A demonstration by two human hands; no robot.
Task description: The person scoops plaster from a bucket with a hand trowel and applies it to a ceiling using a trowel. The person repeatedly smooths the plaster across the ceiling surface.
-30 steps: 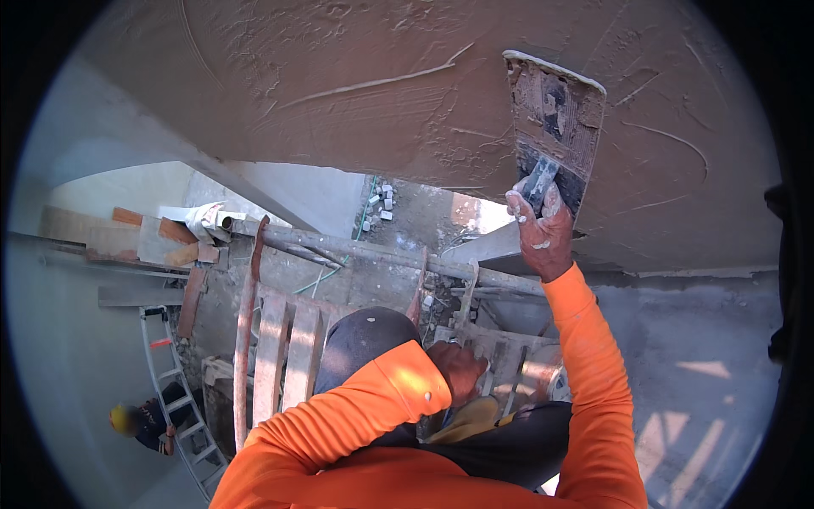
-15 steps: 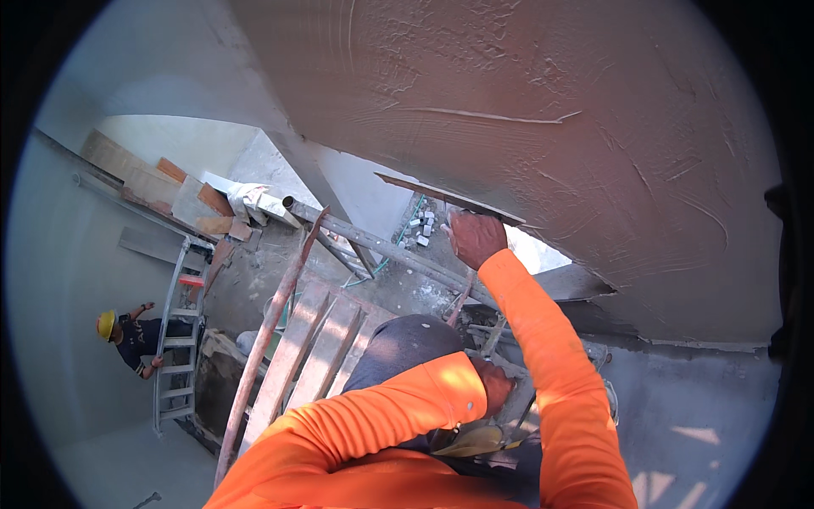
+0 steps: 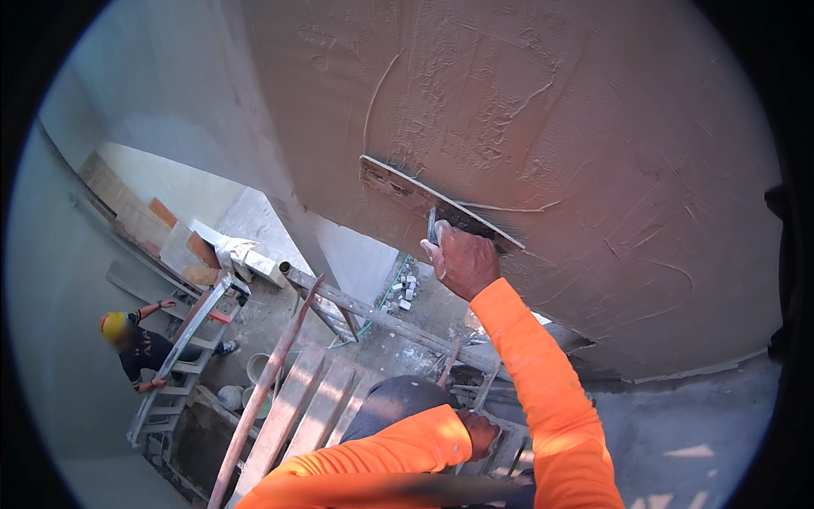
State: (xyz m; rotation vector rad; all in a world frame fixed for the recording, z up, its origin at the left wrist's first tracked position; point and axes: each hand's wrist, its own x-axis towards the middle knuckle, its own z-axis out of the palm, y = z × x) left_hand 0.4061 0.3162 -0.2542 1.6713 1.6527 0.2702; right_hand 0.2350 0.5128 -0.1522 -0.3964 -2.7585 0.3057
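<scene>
My right hand [image 3: 467, 261] is closed round the handle of a long plastering trowel [image 3: 397, 187]. The trowel's flat blade lies against the wet brown plaster wall [image 3: 593, 153], which carries ridges and swirl marks. Lower down, my left hand [image 3: 480, 434] is closed beside my dark-clad knee [image 3: 398, 407], among metal scaffold parts; what its fingers grip is hidden. Both my forearms wear orange sleeves.
Wooden scaffold planks [image 3: 297, 399] and a rusty pole [image 3: 267, 386] lie below me, crossed by a grey pipe [image 3: 381, 316]. At left, a person in a yellow helmet [image 3: 114, 326] holds a metal ladder [image 3: 182, 360]. Boards [image 3: 136, 212] lean behind, and small blocks [image 3: 408, 293] lie on the floor.
My right hand and the trowel have moved up from the plaster's lower edge onto the wall face. The person at left has tilted the ladder. My left hand has shifted slightly down.
</scene>
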